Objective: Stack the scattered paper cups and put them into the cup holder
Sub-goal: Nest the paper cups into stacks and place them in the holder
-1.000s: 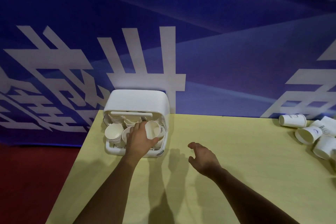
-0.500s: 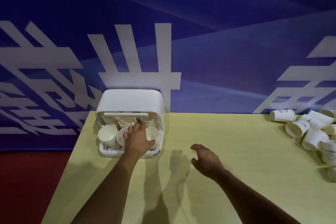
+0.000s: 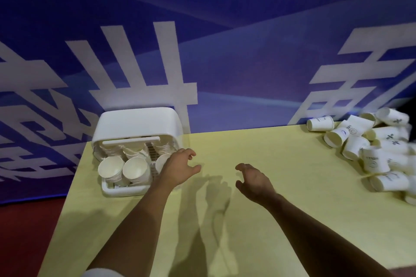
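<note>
A white cup holder [image 3: 137, 122] with its lid raised stands at the table's far left corner. Stacks of white paper cups [image 3: 123, 170] lie inside it, mouths toward me. My left hand [image 3: 179, 168] hovers at the holder's right front, fingers loosely curled and holding nothing; it covers part of the rightmost stack. My right hand [image 3: 253, 179] hangs above the table's middle, fingers relaxed and empty. A heap of scattered paper cups [image 3: 371, 145] lies on its sides at the far right of the table.
The yellow table [image 3: 258, 220] runs from the holder to the cup heap. A blue banner [image 3: 225, 63] with large white characters hangs right behind the table's far edge. Red floor [image 3: 24, 231] shows past the left edge.
My left hand has come out of the holder and moved right, leaving the cup stack inside. The view has turned right, so more of the scattered cups show.
</note>
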Demonstrator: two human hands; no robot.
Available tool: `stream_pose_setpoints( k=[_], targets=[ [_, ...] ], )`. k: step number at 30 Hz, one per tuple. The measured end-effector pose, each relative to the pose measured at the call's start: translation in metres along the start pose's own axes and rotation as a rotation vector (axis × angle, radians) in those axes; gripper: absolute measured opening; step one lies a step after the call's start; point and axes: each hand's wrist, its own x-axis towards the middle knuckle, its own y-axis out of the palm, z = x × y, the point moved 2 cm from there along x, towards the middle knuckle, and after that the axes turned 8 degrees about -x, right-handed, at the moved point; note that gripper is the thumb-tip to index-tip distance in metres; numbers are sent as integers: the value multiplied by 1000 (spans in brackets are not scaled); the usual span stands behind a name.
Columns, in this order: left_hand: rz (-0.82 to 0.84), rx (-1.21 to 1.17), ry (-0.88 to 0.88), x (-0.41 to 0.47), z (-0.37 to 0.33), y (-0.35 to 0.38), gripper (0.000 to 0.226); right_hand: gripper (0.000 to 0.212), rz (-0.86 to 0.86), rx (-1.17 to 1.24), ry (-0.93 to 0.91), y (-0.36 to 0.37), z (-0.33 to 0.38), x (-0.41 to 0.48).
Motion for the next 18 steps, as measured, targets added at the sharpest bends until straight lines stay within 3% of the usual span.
stream_pose_setpoints(
  k=[9, 18],
  targets=[
    [177, -10, -29, 11, -92, 97, 47, 49, -29, 50, 46, -35, -110, -23],
    [360, -34, 1, 42, -250, 279, 51, 48, -97, 93, 214, -70, -335, -64]
  ],
)
